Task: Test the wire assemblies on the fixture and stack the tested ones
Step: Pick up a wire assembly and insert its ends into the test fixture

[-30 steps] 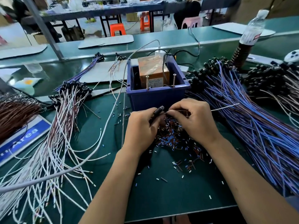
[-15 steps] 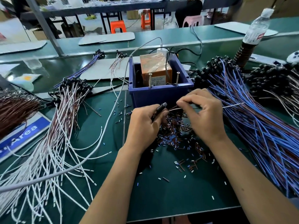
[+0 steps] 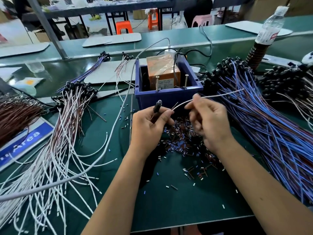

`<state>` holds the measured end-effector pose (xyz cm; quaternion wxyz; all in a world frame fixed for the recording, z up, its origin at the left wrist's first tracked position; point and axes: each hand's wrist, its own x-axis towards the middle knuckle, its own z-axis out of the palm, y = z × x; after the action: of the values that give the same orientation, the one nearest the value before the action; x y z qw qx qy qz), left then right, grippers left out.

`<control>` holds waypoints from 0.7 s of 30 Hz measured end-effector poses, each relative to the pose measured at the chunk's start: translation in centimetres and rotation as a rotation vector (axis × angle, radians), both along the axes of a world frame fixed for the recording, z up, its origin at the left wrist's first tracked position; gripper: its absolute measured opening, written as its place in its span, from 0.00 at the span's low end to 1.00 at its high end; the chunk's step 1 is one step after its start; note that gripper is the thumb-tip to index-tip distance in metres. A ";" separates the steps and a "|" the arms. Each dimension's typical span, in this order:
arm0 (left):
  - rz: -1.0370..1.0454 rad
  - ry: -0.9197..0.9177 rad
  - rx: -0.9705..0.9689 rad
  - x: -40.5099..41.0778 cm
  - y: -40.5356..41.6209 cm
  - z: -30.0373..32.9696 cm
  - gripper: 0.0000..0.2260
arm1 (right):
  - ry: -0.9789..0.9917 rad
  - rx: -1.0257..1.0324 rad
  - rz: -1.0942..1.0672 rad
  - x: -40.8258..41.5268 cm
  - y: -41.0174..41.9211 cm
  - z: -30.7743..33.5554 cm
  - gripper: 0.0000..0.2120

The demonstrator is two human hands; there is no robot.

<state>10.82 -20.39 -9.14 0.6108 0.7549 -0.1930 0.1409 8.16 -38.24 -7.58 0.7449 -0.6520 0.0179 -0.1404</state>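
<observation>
Bare green mat at near edge, then cut-sleeve litter under both hands – left hand grips black-capped assembly, right hand pinches its white wire – w/ blue fixture bin just beyond, wire piles hemming both sides.

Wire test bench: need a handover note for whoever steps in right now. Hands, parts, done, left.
Left hand grips the black connector end of one wire assembly. Right hand pinches its white lead, stretched out to the right.
Fixture: blue bin holding an orange box and two upright screws, just behind the hands.
White-wire pile lies on the left, blue-wire pile on the right; which is tested cannot be told.
Left: touch this assembly to the screws, stack it, continue.
</observation>
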 end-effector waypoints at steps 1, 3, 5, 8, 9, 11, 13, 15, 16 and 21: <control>-0.011 0.011 -0.003 0.0 0.0 -0.1 0.05 | -0.001 0.090 -0.059 0.1 -0.7 0.2 0.16; -0.042 0.045 -0.020 0.0 0.1 -0.2 0.05 | -0.044 0.262 -0.127 0.2 -2.1 0.7 0.15; -0.083 0.080 -0.029 0.0 0.1 -0.3 0.05 | -0.094 0.375 -0.115 0.3 -3.0 1.1 0.13; -0.114 0.088 -0.047 -0.2 -0.3 -0.3 0.06 | -0.119 0.533 -0.018 0.5 -3.6 1.3 0.14; -0.121 0.092 -0.088 -0.3 -0.2 -0.2 0.06 | -0.127 0.583 0.038 0.5 -3.8 1.4 0.15; -0.151 0.113 -0.197 -0.2 0.1 0.1 0.07 | -0.153 0.543 0.170 0.5 -4.7 1.5 0.15; -0.246 0.176 -0.339 -0.1 0.7 0.5 0.08 | -0.152 0.293 0.334 0.3 -5.1 1.5 0.14; -0.358 0.248 -0.462 -0.2 0.9 1.0 0.10 | -0.113 0.005 0.474 -0.1 -4.0 1.1 0.12; -0.394 0.275 -0.489 -0.3 0.9 1.2 0.10 | -0.076 -0.090 0.512 -0.4 -3.2 0.9 0.12; -0.446 0.350 -0.493 -0.9 0.3 1.5 0.11 | 0.004 -0.197 0.529 -0.8 -0.8 0.2 0.11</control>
<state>9.93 -20.13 -7.59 0.8137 0.5370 -0.2057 -0.0846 7.34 -39.06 -7.38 0.6886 -0.7036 -0.1651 0.0591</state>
